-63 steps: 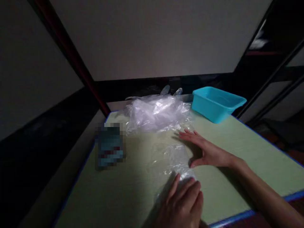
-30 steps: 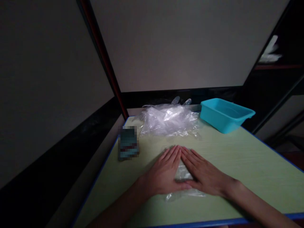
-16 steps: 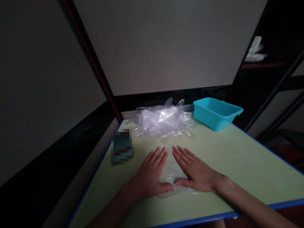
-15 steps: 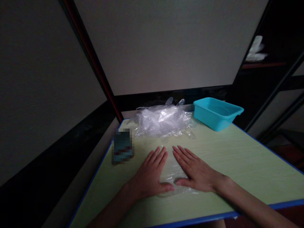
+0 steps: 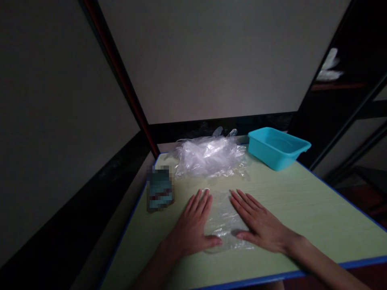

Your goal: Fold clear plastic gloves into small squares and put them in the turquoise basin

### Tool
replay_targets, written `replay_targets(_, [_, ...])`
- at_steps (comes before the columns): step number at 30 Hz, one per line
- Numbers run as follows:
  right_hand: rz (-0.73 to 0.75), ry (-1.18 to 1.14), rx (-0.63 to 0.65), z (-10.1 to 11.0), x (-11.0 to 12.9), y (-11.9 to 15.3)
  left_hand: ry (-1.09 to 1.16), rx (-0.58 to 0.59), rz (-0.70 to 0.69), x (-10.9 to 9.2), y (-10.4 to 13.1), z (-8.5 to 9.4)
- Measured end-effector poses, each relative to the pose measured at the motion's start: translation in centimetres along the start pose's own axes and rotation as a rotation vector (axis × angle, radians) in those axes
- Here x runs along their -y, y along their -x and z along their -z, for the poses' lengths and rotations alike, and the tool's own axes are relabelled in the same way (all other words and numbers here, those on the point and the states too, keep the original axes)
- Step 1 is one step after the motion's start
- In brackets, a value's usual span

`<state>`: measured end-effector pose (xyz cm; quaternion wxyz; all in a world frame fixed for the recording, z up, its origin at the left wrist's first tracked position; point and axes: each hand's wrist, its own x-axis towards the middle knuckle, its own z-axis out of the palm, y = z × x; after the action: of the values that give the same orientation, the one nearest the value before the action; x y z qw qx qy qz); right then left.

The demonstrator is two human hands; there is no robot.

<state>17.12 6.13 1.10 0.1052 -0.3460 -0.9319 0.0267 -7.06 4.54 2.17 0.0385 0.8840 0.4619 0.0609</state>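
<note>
A thin clear plastic piece [image 5: 225, 225] lies flat on the pale green table, between and partly under both hands. My left hand [image 5: 193, 227] rests palm down over its left side, fingers stretched forward and thumb pointing right. Palm down on its right side is my right hand [image 5: 261, 223], with fingers extended and thumb pointing left. Neither hand grips anything. Beyond the fingertips sits a heap of crumpled clear plastic gloves [image 5: 210, 155].
A turquoise plastic basin [image 5: 276, 149] stands at the back right of the blue-edged table [image 5: 317, 225]. A pixelated dark object [image 5: 161, 189] is at the left edge. Wall panels rise behind, and white items [image 5: 329, 68] sit on a shelf at right.
My right hand has slid to the right, widening the gap between the hands and showing more of the plastic. My left hand has stayed nearly in place. The view has shifted slightly.
</note>
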Motion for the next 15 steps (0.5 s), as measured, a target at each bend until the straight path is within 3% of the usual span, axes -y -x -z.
replay_targets(6, [0.015,-0.108,0.042,2.3,-0.2,2.8,0.160,-0.049,-0.017,0.0,0.7,1.3])
replay_targets(10, [0.025,-0.092,0.032,3.9,0.9,4.3,0.283,-0.072,0.005,0.1,2.1,1.6])
replay_targets(15, [0.115,-0.008,-0.157,3.6,3.2,4.4,0.407,-0.211,0.015,0.4,3.1,0.8])
